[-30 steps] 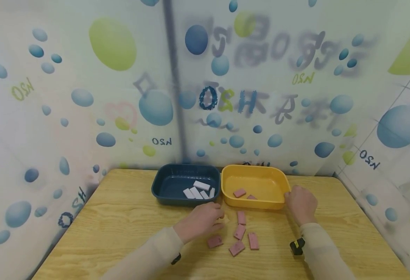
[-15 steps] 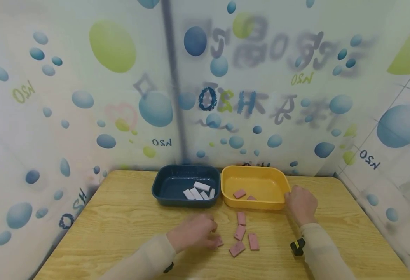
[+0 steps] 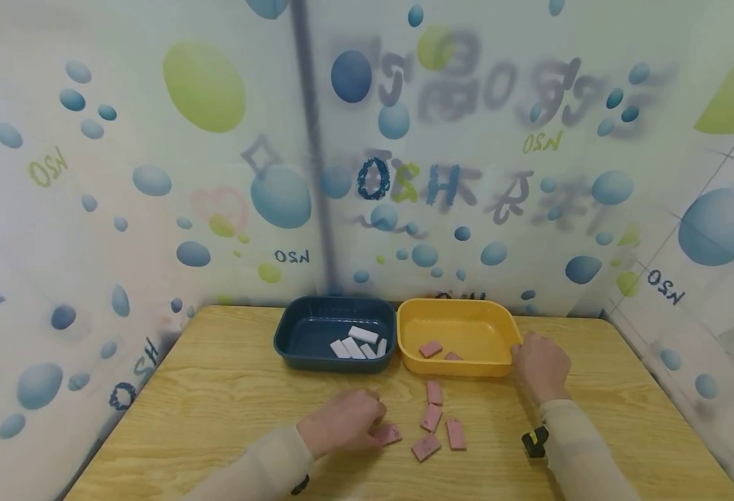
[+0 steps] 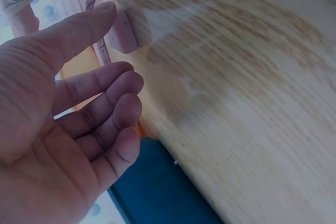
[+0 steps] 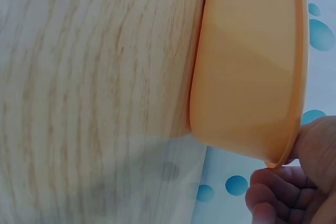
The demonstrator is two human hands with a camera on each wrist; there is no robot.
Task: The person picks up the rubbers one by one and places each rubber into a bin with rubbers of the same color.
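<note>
My left hand is low over the table beside a pink rectangular block, the leftmost of several. The left wrist view shows its fingers loosely bent with nothing between them, and the thumb tip overlapping that block's near end. Other pink blocks lie to the right of it, below the yellow tub. Two more pink blocks are inside the tub. At the tub's right side, my right hand holds the rim between thumb and fingers, as the right wrist view shows.
A dark blue tub stands left of the yellow one, side by side, with several white blocks in its right half. Behind both tubs rises a patterned wall along the back edge of the wooden table.
My left hand has come back from in front of the blue tub, down and left to the leftmost pink block. That block is slightly turned. The right hand stays at the yellow tub's rim.
</note>
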